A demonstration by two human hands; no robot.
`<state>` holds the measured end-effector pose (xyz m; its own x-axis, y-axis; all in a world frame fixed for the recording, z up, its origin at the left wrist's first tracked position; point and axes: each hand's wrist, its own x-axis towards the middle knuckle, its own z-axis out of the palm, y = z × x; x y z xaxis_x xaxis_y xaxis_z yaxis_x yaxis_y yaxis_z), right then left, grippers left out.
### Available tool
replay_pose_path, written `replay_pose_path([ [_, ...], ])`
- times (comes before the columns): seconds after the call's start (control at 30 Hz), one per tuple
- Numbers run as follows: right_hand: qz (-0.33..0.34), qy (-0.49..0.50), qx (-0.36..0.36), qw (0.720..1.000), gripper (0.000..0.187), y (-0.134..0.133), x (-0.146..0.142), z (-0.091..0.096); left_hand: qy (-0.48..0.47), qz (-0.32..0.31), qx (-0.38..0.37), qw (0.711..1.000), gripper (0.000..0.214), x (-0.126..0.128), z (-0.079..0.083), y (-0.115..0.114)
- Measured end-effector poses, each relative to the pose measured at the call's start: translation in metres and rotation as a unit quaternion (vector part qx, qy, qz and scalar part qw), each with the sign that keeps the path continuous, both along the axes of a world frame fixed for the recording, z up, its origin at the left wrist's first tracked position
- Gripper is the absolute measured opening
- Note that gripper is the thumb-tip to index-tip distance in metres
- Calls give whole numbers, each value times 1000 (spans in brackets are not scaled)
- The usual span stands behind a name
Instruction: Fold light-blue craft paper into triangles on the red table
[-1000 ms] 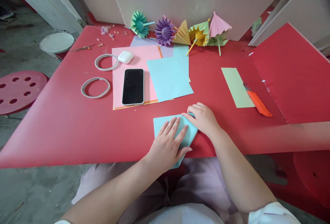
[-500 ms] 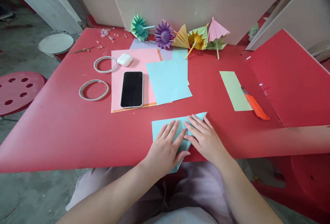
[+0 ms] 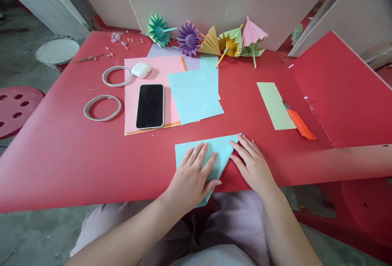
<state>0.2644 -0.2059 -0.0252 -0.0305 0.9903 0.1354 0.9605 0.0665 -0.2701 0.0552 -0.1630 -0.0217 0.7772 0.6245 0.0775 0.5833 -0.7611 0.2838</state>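
A light blue paper (image 3: 222,149) folded into a triangle lies at the near edge of the red table (image 3: 61,155), its lower tip hanging over the edge. My left hand (image 3: 191,178) lies flat on the paper with fingers spread. My right hand (image 3: 252,164) rests open along the paper's slanted right edge, fingertips near its top corner.
Behind lie a light blue sheet (image 3: 194,94), pink sheets with a black phone (image 3: 150,106) and a white earbud case (image 3: 141,70). Two tape rings (image 3: 101,108) sit left. A green strip (image 3: 275,104) and orange knife (image 3: 298,124) lie right. Paper umbrellas (image 3: 211,39) line the back wall.
The paper's right corner was unfolded into a full triangle. My right hand went from curled over the paper to flat, sliding out along the slanted edge. My left hand stayed pressing.
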Motion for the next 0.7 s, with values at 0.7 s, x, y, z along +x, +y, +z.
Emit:
replay_pose_path([
  [0.7,-36,33,18,999,37,-2,1,-3,3,2,5,1000,61,0,-1,-1],
])
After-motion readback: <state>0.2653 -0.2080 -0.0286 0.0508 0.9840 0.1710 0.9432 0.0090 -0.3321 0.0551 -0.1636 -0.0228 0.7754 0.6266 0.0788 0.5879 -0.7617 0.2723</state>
